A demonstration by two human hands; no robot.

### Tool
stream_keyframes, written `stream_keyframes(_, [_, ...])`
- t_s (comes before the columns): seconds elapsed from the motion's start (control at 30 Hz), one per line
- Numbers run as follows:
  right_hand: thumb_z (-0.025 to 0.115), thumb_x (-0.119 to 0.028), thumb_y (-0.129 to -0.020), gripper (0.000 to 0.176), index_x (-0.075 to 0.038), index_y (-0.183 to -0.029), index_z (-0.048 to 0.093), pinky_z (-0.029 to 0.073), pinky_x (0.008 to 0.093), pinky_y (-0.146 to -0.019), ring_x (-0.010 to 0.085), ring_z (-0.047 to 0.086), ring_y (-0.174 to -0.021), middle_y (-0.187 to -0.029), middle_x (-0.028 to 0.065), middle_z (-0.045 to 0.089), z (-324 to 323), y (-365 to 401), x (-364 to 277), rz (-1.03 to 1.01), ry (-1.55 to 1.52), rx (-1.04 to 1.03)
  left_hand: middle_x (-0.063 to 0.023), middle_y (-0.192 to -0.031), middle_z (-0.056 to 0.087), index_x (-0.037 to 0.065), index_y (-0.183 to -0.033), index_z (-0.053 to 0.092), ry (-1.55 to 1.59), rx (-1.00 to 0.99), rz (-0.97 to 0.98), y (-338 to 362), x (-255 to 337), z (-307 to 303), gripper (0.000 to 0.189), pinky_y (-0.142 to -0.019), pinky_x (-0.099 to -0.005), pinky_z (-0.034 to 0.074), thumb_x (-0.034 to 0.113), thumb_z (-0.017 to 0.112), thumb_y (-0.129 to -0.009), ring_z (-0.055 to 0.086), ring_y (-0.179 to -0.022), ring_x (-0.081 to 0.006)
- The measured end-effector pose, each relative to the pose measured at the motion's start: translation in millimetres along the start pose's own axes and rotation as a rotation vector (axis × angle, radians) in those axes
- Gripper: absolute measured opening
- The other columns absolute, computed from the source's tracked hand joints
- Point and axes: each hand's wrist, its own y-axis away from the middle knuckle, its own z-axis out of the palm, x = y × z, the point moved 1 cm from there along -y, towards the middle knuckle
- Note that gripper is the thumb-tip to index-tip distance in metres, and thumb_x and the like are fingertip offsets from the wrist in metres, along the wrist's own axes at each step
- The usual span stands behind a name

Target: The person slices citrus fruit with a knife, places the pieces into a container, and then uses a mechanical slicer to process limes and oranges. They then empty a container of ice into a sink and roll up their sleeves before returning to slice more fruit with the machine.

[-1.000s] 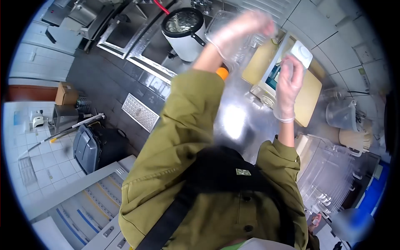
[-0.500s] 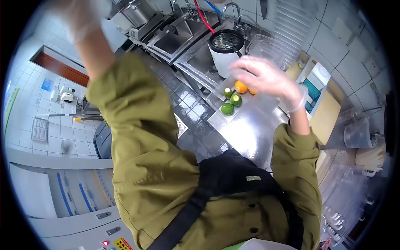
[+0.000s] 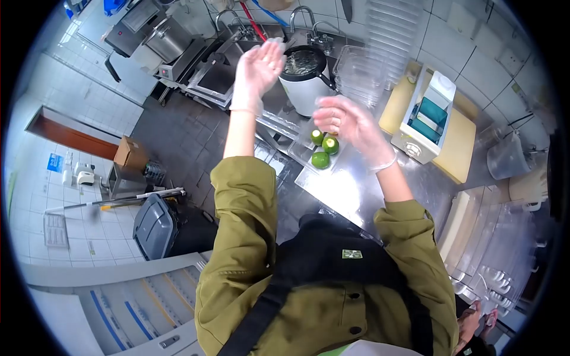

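You are holding your left hand [image 3: 258, 65] raised above the left edge of the steel counter [image 3: 347, 190], fingers apart and gripping nothing. The white pot [image 3: 306, 77] is standing just beside it at the far edge. The limes [image 3: 321, 158] are lying in a clear tray [image 3: 301, 155] at the left edge. Your right hand [image 3: 351, 121] is hovering just above them, fingers spread and empty. Judged from this, you are reaching for fruit. The next move is calling for lowering the right hand and closing on one lime, well apart from the slicer [image 3: 426, 115].

White tiled walls [image 3: 469, 41], dark floor [image 3: 178, 139], steel counter [image 3: 350, 190], sink [image 3: 217, 68]
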Motion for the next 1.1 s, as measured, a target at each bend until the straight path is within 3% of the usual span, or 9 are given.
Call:
stream_keyframes(0.2, [0.037,-0.038,-0.099,0.052,0.002,-0.131,0.045,0.046,0.0334,-0.091,0.0227,0.059,-0.106,-0.121,0.0174,0.059,-21.7,-32.2,28.9,0.046,-0.089,0.149,-0.016,-0.142,0.041,0.003,-0.138,0.039,0.017,-0.252,-0.202,5.7,9.7,-26.1,0.055,-0.104,-0.0469,0.036,0.032,0.046,-0.091,0.043,-0.128,-0.0298])
stream_keyframes(0.37, [0.044,-0.035,-0.096,0.047,0.001,-0.126,0.049,0.049,0.031,-0.086,0.0197,0.063,-0.095,-0.11,0.0148,0.063,-28.9,-73.2,70.9,0.122,0.173,0.345,-0.0149,-0.119,0.06,-0.006,-0.12,0.055,-0.975,-0.243,0.095,41.0,57.4,-117.0,0.044,-0.099,-0.0358,0.041,0.029,0.048,-0.095,0.057,-0.11,-0.0235])
stream_keyframes(0.4, [0.045,-0.034,-0.096,0.045,0.001,-0.124,0.051,0.049,0.0297,-0.084,0.0187,0.063,-0.092,-0.108,0.0135,0.064,-32.5,-86.0,82.1,0.137,0.171,0.414,-0.014,-0.118,0.061,-0.004,-0.118,0.058,-1.039,-0.408,0.08,26.8,75.0,-159.0,0.041,-0.098,-0.0335,0.041,0.028,0.05,-0.094,0.057,-0.109,-0.0222])
stream_keyframes(0.43, [0.045,-0.034,-0.096,0.044,0.0,-0.123,0.051,0.049,0.0292,-0.083,0.0182,0.063,-0.091,-0.108,0.013,0.064,-42.0,-101.1,98.9,0.127,0.163,0.433,-0.013,-0.118,0.06,-0.003,-0.118,0.059,-1.44,-0.662,0.368,18.1,94.5,-203.0,0.039,-0.097,-0.0316,0.041,0.026,0.052,-0.093,0.057,-0.111,-0.0219])
stream_keyframes(0.47, [0.045,-0.034,-0.096,0.044,0.0,-0.123,0.052,0.049,0.0288,-0.082,0.0177,0.063,-0.091,-0.108,0.0124,0.065,-53.6,-118.8,109.5,0.133,0.165,0.445,-0.0104,-0.117,0.061,-0.001,-0.118,0.06,-1.539,-0.127,-0.461,-5.0,102.1,-203.5,0.037,-0.095,-0.0295,0.041,0.026,0.052,-0.093,0.055,-0.111,-0.019])
stream_keyframes(0.6, [0.044,-0.033,-0.096,0.042,-0.001,-0.122,0.054,0.046,0.0306,-0.088,0.0177,0.062,-0.096,-0.11,0.0124,0.064,-39.6,-208.0,145.2,0.148,0.24,0.506,-0.0056,-0.114,0.062,0.0,-0.119,0.059,-1.405,-0.301,-0.279,-22.9,176.5,-283.1,0.039,-0.092,-0.0262,0.041,0.029,0.055,-0.093,0.054,-0.108,-0.0135])
stream_keyframes(0.8, [0.045,-0.035,-0.097,0.04,-0.003,-0.118,0.056,0.046,0.0273,-0.084,0.0135,0.06,-0.094,-0.106,0.0079,0.064,-39.2,-314.1,169.0,0.312,0.483,0.363,-0.0085,-0.118,0.061,-0.001,-0.123,0.056,-1.303,0.051,-0.226,-28.2,248.2,-293.2,0.045,-0.096,-0.0276,0.04,0.032,0.053,-0.094,0.054,-0.11,-0.0139])
stream_keyframes(0.9, [0.046,-0.035,-0.097,0.04,-0.003,-0.12,0.056,0.046,0.0266,-0.084,0.0121,0.06,-0.092,-0.105,0.005,0.065,-61.6,-358.8,196.8,0.219,0.612,0.351,-0.0061,-0.114,0.063,0.001,-0.122,0.058,-1.281,0.081,-0.181,-5.4,269.0,-267.4,0.039,-0.095,-0.027,0.04,0.028,0.052,-0.093,0.055,-0.108,-0.0153])
stream_keyframes(1.1, [0.049,-0.032,-0.096,0.035,-0.004,-0.115,0.058,0.041,0.0273,-0.088,0.0126,0.055,-0.098,-0.105,0.0028,0.061,-100.3,-504.8,227.1,-0.016,0.692,0.471,-0.0112,-0.114,0.063,-0.004,-0.122,0.055,-1.087,-0.066,-0.332,-75.0,305.5,-367.3,0.042,-0.098,-0.0294,0.041,0.028,0.051,-0.095,0.057,-0.108,-0.0181])
